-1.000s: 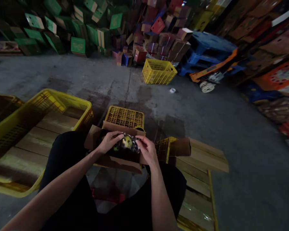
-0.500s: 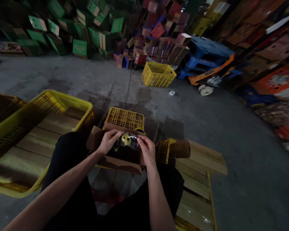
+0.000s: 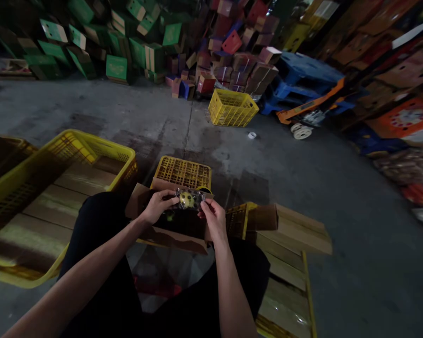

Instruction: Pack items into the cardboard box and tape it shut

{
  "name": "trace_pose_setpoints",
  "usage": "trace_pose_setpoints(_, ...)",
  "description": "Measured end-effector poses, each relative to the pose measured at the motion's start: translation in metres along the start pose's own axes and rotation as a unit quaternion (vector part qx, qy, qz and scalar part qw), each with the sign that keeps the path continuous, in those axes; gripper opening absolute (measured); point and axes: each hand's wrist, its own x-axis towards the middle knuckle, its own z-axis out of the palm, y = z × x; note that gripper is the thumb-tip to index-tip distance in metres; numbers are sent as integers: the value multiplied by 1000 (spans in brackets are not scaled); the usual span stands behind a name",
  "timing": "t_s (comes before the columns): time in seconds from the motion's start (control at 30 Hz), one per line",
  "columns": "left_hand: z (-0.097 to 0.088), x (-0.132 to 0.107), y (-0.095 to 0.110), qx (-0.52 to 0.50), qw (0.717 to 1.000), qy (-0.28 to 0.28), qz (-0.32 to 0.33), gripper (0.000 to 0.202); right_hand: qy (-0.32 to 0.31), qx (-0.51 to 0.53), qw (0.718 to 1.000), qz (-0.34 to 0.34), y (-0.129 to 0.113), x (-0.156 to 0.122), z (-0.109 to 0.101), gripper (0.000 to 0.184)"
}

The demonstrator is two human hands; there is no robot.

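Observation:
Between my hands is a clear plastic packet point(image 3: 189, 199) with a round yellow thing with dark spots inside; I cannot make out its exact kind. My left hand point(image 3: 157, 205) pinches the packet's left end, and my right hand point(image 3: 214, 217) pinches its right end. Below them stands an open cardboard box point(image 3: 179, 238), flaps spread, resting on an upturned yellow crate point(image 3: 185, 172). The box's inside is dark, with a small yellow-green spot showing under the packet.
A large yellow crate point(image 3: 132, 157) of flat cartons stands at left. To the right, another yellow crate point(image 3: 309, 291) holds cartons, with an open carton point(image 3: 299, 225) on top. Farther off are a yellow crate point(image 3: 232, 109), a pallet jack point(image 3: 310, 105) and heaped green boxes point(image 3: 117, 68).
The packet has turned slightly between my hands, and its yellow content now faces up more plainly, a little to the right. Both hands keep their pinch.

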Motion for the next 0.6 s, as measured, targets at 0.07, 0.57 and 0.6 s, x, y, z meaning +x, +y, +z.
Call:
trace_pose_setpoints(0.07, 0, 0, 1, 0, 1000, 1, 6, 47, 21, 5, 1000, -3, 0, 0, 0, 45)
trace_pose_setpoints(0.57, -2, -5, 16, -46, 998, -39, 5, 55, -18, 50, 998, -23, -6, -4, 3, 47)
trace_pose_setpoints(0.6, -1, -5, 17, -37, 998, -49, 11, 58, -14, 48, 998, -24, -6, -4, 3, 45)
